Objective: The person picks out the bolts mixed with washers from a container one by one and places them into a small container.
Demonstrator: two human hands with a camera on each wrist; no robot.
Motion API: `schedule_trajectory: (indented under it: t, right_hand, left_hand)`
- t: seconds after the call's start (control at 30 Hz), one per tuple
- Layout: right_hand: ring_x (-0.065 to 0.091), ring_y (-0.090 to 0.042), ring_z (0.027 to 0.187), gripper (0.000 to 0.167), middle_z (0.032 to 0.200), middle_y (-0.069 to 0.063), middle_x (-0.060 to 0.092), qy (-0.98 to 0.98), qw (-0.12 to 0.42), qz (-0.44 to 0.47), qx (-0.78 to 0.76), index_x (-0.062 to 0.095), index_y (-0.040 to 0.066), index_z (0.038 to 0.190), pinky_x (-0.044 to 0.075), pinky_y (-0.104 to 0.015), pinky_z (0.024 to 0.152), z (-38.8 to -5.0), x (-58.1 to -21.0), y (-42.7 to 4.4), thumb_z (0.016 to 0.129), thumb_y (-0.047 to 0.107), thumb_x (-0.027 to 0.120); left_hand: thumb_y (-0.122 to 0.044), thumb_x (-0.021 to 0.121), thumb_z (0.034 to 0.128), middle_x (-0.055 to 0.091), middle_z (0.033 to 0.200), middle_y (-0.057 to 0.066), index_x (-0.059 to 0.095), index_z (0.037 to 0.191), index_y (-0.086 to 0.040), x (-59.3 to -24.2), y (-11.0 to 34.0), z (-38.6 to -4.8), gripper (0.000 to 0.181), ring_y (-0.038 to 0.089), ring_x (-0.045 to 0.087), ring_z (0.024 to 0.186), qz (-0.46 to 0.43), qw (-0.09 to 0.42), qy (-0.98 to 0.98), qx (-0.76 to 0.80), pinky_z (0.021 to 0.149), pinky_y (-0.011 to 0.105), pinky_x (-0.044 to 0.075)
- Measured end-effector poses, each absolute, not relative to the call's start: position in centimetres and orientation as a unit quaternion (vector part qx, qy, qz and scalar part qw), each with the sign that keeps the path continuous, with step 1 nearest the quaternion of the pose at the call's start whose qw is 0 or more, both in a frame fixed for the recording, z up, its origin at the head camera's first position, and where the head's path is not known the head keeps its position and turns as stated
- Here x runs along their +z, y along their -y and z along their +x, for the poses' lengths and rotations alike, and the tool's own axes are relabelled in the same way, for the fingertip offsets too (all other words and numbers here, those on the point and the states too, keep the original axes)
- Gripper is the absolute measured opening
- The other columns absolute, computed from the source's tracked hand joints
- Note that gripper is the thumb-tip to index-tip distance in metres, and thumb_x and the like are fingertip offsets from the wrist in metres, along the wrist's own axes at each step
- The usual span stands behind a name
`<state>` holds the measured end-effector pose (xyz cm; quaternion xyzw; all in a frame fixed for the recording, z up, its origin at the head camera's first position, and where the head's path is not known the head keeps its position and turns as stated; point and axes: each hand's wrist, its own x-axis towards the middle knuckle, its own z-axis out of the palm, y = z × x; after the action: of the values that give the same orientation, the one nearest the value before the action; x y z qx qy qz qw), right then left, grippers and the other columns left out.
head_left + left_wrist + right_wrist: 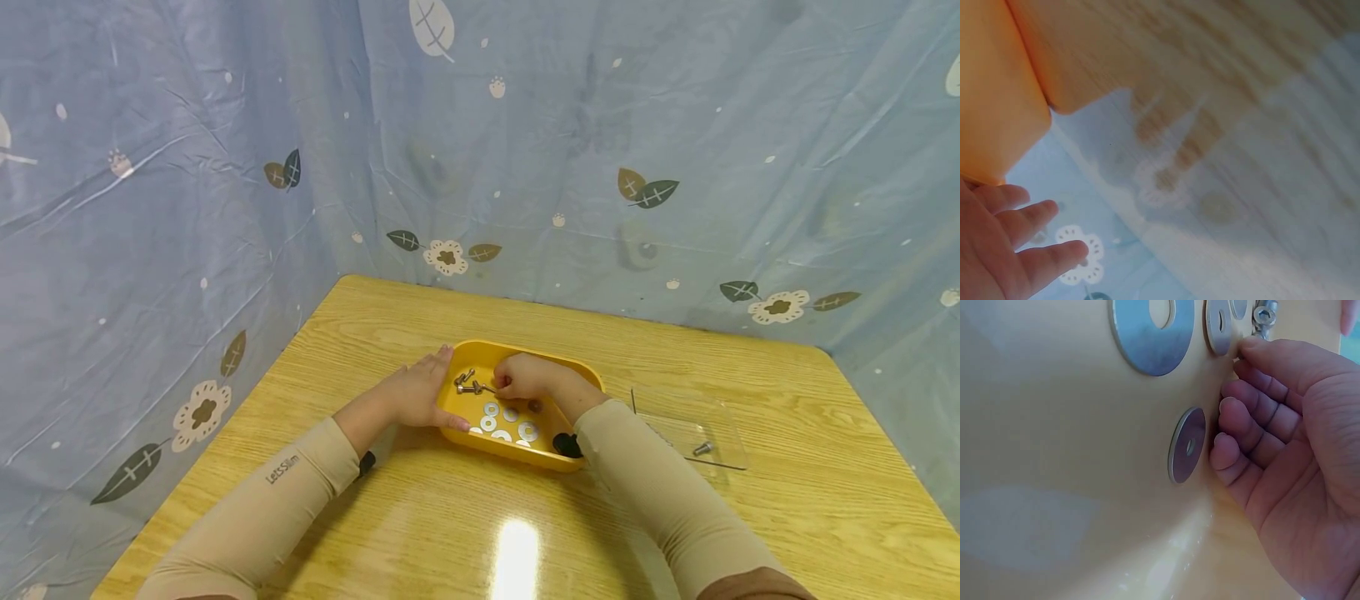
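Note:
A yellow plastic tray (517,452) sits on the table, holding several socket-head screws (467,385) at its left end and several flat washers (528,431). My left hand (412,392) rests against the tray's left end, thumb over the front rim; its other fingers (1054,259) look straight and spread in the left wrist view. Inside the tray, my right hand (525,377) has curled fingers, with thumb and forefinger pinching at a small screw (488,388) beside the pile. In the right wrist view, a washer (1187,445) stands out near the curled fingers; the pinched tip is partly hidden.
A black piece (567,445) lies in the tray's front right corner. Right of the tray is a clear plastic sheet or box (731,429) with a screw (702,448) on or in it. A patterned blue curtain (525,167) hangs behind the wooden table (420,517).

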<state>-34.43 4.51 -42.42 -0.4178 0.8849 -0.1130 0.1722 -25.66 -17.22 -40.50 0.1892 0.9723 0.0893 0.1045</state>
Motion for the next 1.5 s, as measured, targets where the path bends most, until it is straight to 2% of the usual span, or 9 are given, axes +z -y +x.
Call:
schedule_trajectory:
  t: [0.13, 0.27, 0.43, 0.53, 0.8, 1.03, 1.33, 1.5]
  right_hand:
    - [0.045, -0.008, 0.049, 0.019, 0.061, 0.006, 0.046, -0.874, 0.211, -0.411, -0.151, 0.055, 0.013, 0.068, 0.039, -0.020, 0.050, -34.30, -42.49, -4.79, 0.085, 0.017, 0.064]
    - [0.048, -0.012, 0.045, 0.012, 0.066, 0.001, 0.049, -0.863, 0.261, -0.378, -0.212, 0.054, 0.010, 0.084, 0.042, -0.023, 0.042, -34.18, -42.58, -5.12, 0.082, 0.009, 0.066]
    - [0.048, -0.015, 0.047, 0.031, 0.072, -0.003, 0.052, -0.859, 0.271, -0.370, -0.228, 0.051, 0.014, 0.109, 0.043, -0.025, 0.043, -34.11, -42.40, -5.13, 0.083, 0.005, 0.065]
    - [0.048, -0.014, 0.050, 0.035, 0.073, -0.003, 0.053, -0.863, 0.265, -0.376, -0.210, 0.052, 0.018, 0.115, 0.043, -0.025, 0.045, -34.07, -42.18, -5.01, 0.084, 0.006, 0.063]
    - [0.044, -0.011, 0.051, 0.033, 0.069, -0.001, 0.051, -0.860, 0.256, -0.391, -0.207, 0.057, 0.015, 0.117, 0.039, -0.022, 0.048, -33.96, -41.87, -4.87, 0.086, 0.003, 0.060]
    - [0.046, -0.010, 0.052, 0.032, 0.069, 0.001, 0.053, -0.856, 0.242, -0.410, -0.202, 0.058, 0.013, 0.115, 0.041, -0.022, 0.051, -34.14, -42.05, -4.86, 0.085, 0.002, 0.061]
    - [0.047, -0.009, 0.050, 0.029, 0.068, 0.002, 0.051, -0.855, 0.239, -0.410, -0.208, 0.059, 0.012, 0.109, 0.042, -0.021, 0.048, -34.22, -42.14, -4.85, 0.083, 0.001, 0.063]
    - [0.046, -0.010, 0.048, 0.031, 0.067, 0.003, 0.051, -0.856, 0.259, -0.396, -0.209, 0.058, 0.013, 0.110, 0.040, -0.021, 0.045, -34.32, -42.14, -4.96, 0.082, -0.002, 0.060]
  left_hand:
    - [-0.077, 0.056, 0.0644, 0.003, 0.152, 0.013, -0.002, 0.146, -0.003, -40.57, 17.19, -25.65, 0.125, 0.030, 0.015, 0.137, 0.192, 0.104, -0.971, 0.096, 0.102, 0.058, 0.022]
    - [-0.077, 0.056, 0.0653, 0.004, 0.152, 0.014, -0.002, 0.146, -0.002, -40.78, 17.19, -25.68, 0.124, 0.031, 0.016, 0.137, 0.197, 0.102, -0.970, 0.095, 0.102, 0.058, 0.024]
    - [-0.076, 0.057, 0.0652, 0.004, 0.152, 0.014, -0.001, 0.146, -0.002, -40.87, 17.19, -25.71, 0.124, 0.031, 0.017, 0.137, 0.195, 0.099, -0.971, 0.099, 0.102, 0.058, 0.024]
    - [-0.077, 0.056, 0.0647, 0.003, 0.152, 0.013, -0.002, 0.147, -0.003, -40.81, 17.20, -25.70, 0.125, 0.030, 0.017, 0.137, 0.191, 0.100, -0.972, 0.098, 0.102, 0.057, 0.023]
    - [-0.077, 0.056, 0.0643, 0.006, 0.152, 0.015, 0.001, 0.146, -0.001, -40.56, 17.16, -25.62, 0.125, 0.030, 0.018, 0.137, 0.197, 0.092, -0.972, 0.093, 0.102, 0.057, 0.024]
    - [-0.077, 0.057, 0.0643, 0.007, 0.152, 0.015, 0.001, 0.146, 0.000, -40.43, 17.14, -25.55, 0.125, 0.030, 0.019, 0.136, 0.194, 0.094, -0.971, 0.101, 0.103, 0.056, 0.024]
    - [-0.078, 0.055, 0.0634, 0.007, 0.151, 0.018, 0.001, 0.146, 0.001, -40.41, 17.22, -25.63, 0.127, 0.031, 0.018, 0.137, 0.202, 0.090, -0.970, 0.103, 0.107, 0.045, 0.021]
    - [-0.077, 0.057, 0.0643, 0.007, 0.151, 0.019, 0.001, 0.145, 0.002, -40.42, 17.21, -25.62, 0.126, 0.032, 0.017, 0.137, 0.207, 0.089, -0.968, 0.111, 0.109, 0.042, 0.019]
